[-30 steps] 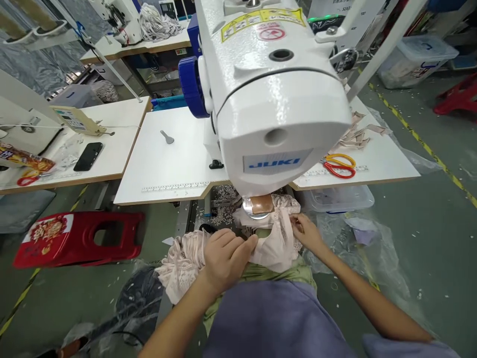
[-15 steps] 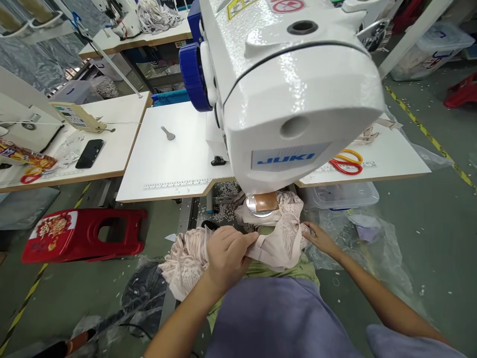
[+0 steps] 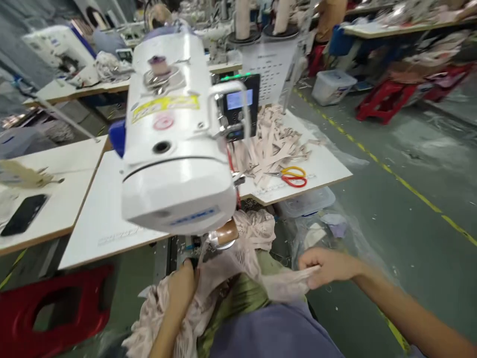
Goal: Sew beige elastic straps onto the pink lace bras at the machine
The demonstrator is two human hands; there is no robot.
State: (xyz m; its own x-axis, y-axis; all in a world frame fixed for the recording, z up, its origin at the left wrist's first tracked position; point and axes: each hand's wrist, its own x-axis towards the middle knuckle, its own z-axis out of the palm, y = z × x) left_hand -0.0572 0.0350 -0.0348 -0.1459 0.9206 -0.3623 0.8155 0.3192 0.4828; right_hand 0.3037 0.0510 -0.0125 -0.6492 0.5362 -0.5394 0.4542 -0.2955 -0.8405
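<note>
A pale pink lace garment piece (image 3: pixel 285 286) stretches below the sewing machine head, blurred by motion. My right hand (image 3: pixel 331 267) is closed on its right end, out to the side above my lap. At its left edge my left hand (image 3: pixel 182 288) is curled against the cloth and appears closed on it; its fingertips are blurred and partly hidden. Just above the cloth is the machine's work point with a brown plate (image 3: pixel 226 232). More lace pieces (image 3: pixel 259 228) bunch behind that plate, and a heap of them (image 3: pixel 149 318) lies beside my left forearm.
The white sewing machine (image 3: pixel 179 194) overhangs the work from the table (image 3: pixel 108 204). Scissors with red and yellow handles (image 3: pixel 294 176) lie right of it, before a pile of pink straps (image 3: pixel 276 144). A clear plastic bin (image 3: pixel 309 203) is below. A red stool (image 3: pixel 89 298) stands left.
My view has swung right and up. My right hand has moved away from the machine and pulled the lace piece out to the right. My left hand has shifted left along the cloth.
</note>
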